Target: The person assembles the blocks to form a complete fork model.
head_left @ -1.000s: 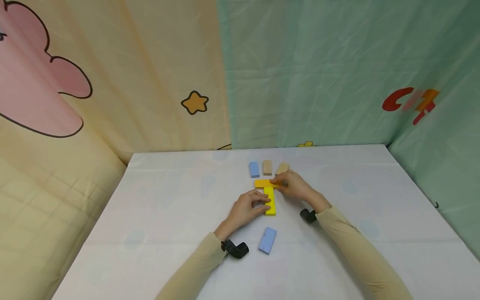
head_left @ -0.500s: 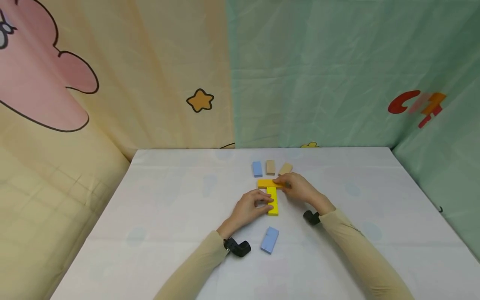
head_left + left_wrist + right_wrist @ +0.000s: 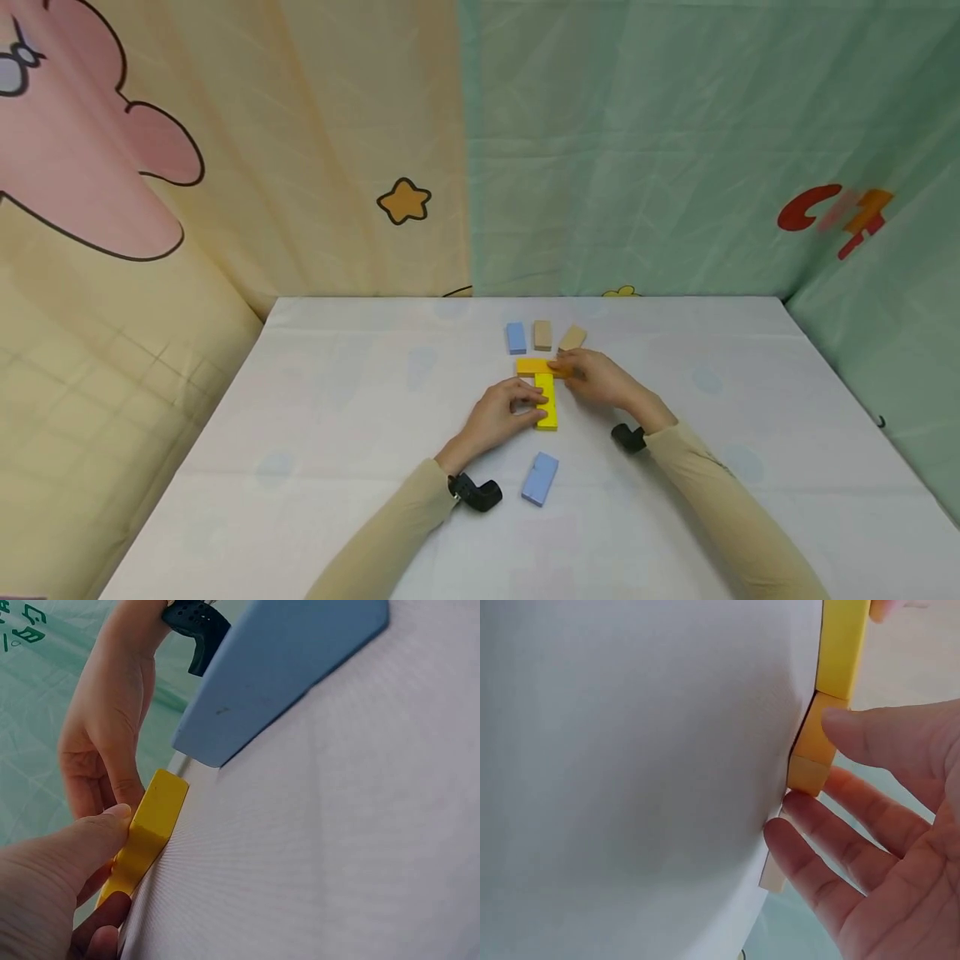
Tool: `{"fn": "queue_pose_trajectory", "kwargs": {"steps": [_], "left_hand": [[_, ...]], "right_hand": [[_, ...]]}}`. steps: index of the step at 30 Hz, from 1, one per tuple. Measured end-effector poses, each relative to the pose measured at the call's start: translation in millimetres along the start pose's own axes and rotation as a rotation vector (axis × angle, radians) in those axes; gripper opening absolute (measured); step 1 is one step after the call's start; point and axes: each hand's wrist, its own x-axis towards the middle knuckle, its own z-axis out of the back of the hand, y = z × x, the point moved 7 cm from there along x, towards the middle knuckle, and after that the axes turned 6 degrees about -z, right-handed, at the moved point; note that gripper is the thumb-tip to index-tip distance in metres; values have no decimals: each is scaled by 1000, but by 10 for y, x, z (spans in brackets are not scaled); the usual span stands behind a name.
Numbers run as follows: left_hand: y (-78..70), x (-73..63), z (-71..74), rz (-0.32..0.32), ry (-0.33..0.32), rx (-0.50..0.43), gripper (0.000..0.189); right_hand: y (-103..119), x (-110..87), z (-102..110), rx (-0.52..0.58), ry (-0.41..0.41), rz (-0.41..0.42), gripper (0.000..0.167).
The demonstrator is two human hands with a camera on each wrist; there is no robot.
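- L fingers [image 3: 106, 911] narrow, pinching the yellow blk [image 3: 154, 814]; it lies flat, long axis pointing twd the surface's [image 3: 337, 467] far edge.
- R fingers [image 3: 817, 874] also narrow, holding the amber blk [image 3: 531, 367] by its end nearest the R edge; it lies crosswise, touching the yellow blk's far end, so the 2 make a T.
- Main risk imo: T skews or a gap appears if one side pushes harder, or a fingertip drags its blk on release.
- R knuckles are just beside the angled tan blk [image 3: 572, 337]; a slip could prob. knock it twd the far edge.
- Straight tan blk [image 3: 542, 335] & far blue blk [image 3: 516, 338] sit alongside, btwn T and far edge: limited room that way.
- Nr blue blk [image 3: 540, 479], apart from T, farther from the far edge; L wrist cam [image 3: 480, 494] is close, might clip it if pulled back low.
- Past far edge: printed cloth [image 3: 675, 167], not in the way.
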Motion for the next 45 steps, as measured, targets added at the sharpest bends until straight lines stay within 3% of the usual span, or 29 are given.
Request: {"fn": "queue_pose_trajectory", "kwargs": {"steps": [10, 17, 23, 35, 39, 45], "left_hand": [[21, -1, -11, -13, -12, -7, 21], [25, 0, 6, -19, -21, -10, 21], [19, 5, 21, -21, -28, -10, 22], [38, -2, -11, -29, -43, -28, 21], [31, 1, -11, -32, -41, -22, 21], [23, 4, -5, -35, -39, -14, 22]], "right_hand": [[-25, -217, 156, 7, -115, 7, 25], [177, -443, 194, 27, -122, 78, 24], [432, -639, 117, -9, -76, 177, 26], [753, -919, -186, 2, 129, 329, 34], [801, -977, -237, 23, 173, 358, 35], [771, -999, -246, -7, 167, 361, 31]]}}
